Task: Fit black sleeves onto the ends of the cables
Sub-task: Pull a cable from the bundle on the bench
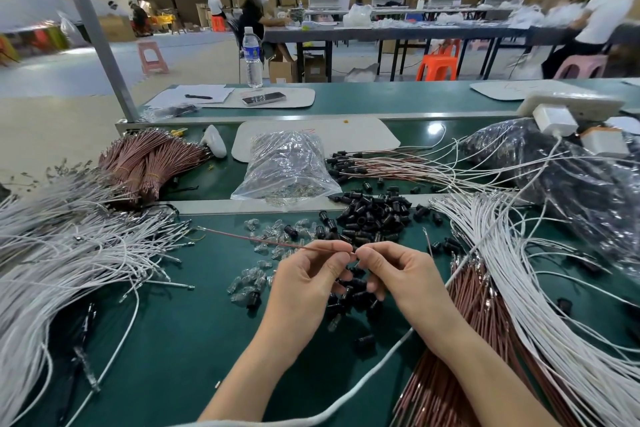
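My left hand (311, 274) pinches a thin red-brown cable (249, 237) that runs up and left over the green table. My right hand (391, 271) meets it at the cable's near end, its fingertips pinched together there; what they hold is hidden. Loose black sleeves (370, 215) lie in a pile just beyond my hands, with more scattered beneath them (349, 295). Cables with sleeves on them (374, 163) lie at the back right.
White cables fan out at the left (69, 253) and right (540, 288). Red-brown cable bundles lie at the back left (149, 160) and near right (478, 322). Small clear bulbs (256, 274), a clear bag (287, 167) and a dark bag (571, 177) lie around.
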Demonstrator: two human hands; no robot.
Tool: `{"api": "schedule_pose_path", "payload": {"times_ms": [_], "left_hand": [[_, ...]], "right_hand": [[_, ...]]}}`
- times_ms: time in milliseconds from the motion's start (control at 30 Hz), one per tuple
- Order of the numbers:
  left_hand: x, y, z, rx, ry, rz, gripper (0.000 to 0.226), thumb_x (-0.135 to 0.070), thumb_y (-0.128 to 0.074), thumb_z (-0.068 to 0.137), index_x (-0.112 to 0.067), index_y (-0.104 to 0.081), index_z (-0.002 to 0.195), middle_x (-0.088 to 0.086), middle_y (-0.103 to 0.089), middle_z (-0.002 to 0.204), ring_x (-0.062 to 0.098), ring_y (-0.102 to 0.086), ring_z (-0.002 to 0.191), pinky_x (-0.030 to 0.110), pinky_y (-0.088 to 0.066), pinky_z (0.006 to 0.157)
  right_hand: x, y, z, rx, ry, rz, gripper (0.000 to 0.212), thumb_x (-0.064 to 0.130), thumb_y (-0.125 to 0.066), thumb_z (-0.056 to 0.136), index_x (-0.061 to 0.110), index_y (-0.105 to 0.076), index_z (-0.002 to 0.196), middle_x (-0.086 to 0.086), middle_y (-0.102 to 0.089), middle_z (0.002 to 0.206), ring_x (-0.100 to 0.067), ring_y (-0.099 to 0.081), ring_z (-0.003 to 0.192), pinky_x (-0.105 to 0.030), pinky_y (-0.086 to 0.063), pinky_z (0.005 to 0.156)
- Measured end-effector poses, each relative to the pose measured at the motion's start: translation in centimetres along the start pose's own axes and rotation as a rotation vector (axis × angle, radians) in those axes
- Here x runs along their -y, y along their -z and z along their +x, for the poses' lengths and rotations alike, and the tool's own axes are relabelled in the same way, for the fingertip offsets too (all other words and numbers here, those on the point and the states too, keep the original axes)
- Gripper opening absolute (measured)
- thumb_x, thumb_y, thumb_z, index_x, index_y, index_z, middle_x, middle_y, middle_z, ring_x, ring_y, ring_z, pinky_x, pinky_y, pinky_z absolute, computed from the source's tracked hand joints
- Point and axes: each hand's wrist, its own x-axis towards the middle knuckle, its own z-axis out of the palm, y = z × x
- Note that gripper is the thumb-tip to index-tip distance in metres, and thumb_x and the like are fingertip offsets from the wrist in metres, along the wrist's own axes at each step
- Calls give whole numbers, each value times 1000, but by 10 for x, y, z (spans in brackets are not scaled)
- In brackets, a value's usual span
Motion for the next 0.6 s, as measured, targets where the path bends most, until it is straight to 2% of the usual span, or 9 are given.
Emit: {"api": "schedule_pose_path", "payload": {"times_ms": [133, 233, 300, 433, 533, 600], "left_hand": [[0, -3, -2, -2, -36, 73, 19, -9, -67, 96, -25, -76, 94, -5, -78, 90, 8, -72, 78, 18, -55, 67], [-1, -3, -3, 1, -59, 111, 25, -12, -67, 97, -37, -75, 96, -9, -77, 90, 7, -71, 79, 18, -55, 68], [-2, -3, -3, -3, -63, 105, 23, -14, -68, 96, -36, -75, 97, -8, -77, 92, 7, -71, 79, 19, -55, 68], [-2, -4, -3, -45, -68, 53, 19, -13, -68, 96, -31, -76, 96, -5, -78, 90, 8, -72, 77, 19, -55, 66], [-1, -2, -1, -87, -50, -13, 17, -10, -67, 96, -24, -77, 97, 3, -77, 86, 10, -69, 73, 23, -57, 65], [-1, 0, 1, -113, -31, -59, 14, -10, -66, 96, -20, -76, 98, 5, -76, 86, 11, -68, 72, 24, -57, 65]], "right_hand": [[-1, 2, 1, -18, -19, -26, 12, 25, -70, 93, 18, -78, 89, -1, -64, 56, -8, -55, 47, -16, -46, 52], [-3, 2, 1, -25, -28, -12, 11, 26, -71, 93, 18, -79, 90, -2, -64, 57, -8, -56, 49, -16, -47, 53], [-3, 1, 2, -30, -31, 13, 13, 30, -73, 89, 20, -80, 90, -3, -67, 61, -8, -58, 53, -17, -49, 55], [-4, 1, 4, -53, -67, 249, 22, 28, -69, 85, 19, -80, 101, -8, -78, 94, -14, -71, 76, -19, -56, 70], [-4, 4, 8, -41, -101, 413, 26, 9, -57, 97, 12, -71, 118, -11, -77, 110, -19, -75, 97, -18, -57, 80], [-3, 4, 8, -12, -111, 460, 34, -2, -51, 100, 13, -65, 126, -13, -76, 113, -21, -74, 103, -18, -57, 82]]}}
